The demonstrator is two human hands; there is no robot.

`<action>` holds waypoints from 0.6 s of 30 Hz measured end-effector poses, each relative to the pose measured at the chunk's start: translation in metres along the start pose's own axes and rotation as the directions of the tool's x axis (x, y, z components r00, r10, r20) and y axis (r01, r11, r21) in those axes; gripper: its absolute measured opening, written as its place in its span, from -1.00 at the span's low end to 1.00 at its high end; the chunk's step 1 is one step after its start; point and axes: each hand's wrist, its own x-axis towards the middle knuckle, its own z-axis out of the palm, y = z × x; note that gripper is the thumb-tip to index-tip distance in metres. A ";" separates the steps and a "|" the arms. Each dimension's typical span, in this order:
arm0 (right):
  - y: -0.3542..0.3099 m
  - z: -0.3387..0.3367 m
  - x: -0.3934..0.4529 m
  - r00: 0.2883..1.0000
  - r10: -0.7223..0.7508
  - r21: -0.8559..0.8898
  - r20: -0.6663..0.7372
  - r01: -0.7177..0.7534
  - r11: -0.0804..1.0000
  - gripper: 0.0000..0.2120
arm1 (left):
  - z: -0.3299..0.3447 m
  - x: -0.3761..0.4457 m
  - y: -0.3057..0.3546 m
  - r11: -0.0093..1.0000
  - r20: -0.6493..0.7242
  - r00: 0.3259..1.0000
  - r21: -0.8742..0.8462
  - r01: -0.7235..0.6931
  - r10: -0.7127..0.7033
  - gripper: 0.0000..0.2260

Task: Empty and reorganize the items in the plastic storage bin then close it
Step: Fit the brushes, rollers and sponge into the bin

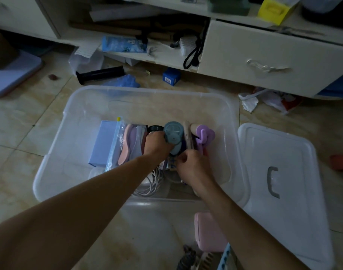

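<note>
Head view, looking down. The clear plastic storage bin [228, 117] sits on the tiled floor directly ahead of the person, its long axis running left to right; its lid [295, 168] lies flat on the floor just beside the bin's right wall, handle up. Inside, the items stand packed in a single row parallel to that long axis: a pale blue box [103, 143] at the left end, insoles [127, 145] next, a teal round container [173, 133] near the middle, and a purple piece [204, 134] at the right end. The left hand [157, 143] curls its fingers round the teal container; the right hand [192, 166], fingers bent, pinches something small just nearer the person, its identity unclear. A white cable [153, 182] lies coiled below the wrists. The right hand is the nearer to the lid, so closing would probably fall to it.
</note>
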 end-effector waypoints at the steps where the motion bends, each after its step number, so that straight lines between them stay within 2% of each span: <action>1: 0.000 0.000 -0.001 1.000 0.007 0.001 -0.009 -0.007 1.000 -0.79 | 0.000 0.000 -0.002 1.000 0.007 1.000 0.000 -0.003 0.003 -0.71; 4: 0.001 0.000 -0.001 0.999 0.013 -0.003 -0.038 -0.013 1.000 -0.79 | 0.001 -0.003 -0.003 1.000 -0.008 1.000 0.000 0.006 -0.006 -0.70; 10: -0.004 -0.003 -0.003 1.000 0.015 0.026 -0.019 -0.015 1.000 -0.79 | -0.010 -0.017 -0.001 0.998 0.018 0.998 0.033 -0.060 0.059 -0.89; 18: -0.021 -0.036 -0.038 0.998 -0.056 0.055 -0.013 0.057 0.997 -0.87 | -0.056 -0.097 0.012 0.954 -0.056 0.953 0.053 -0.294 0.296 -0.88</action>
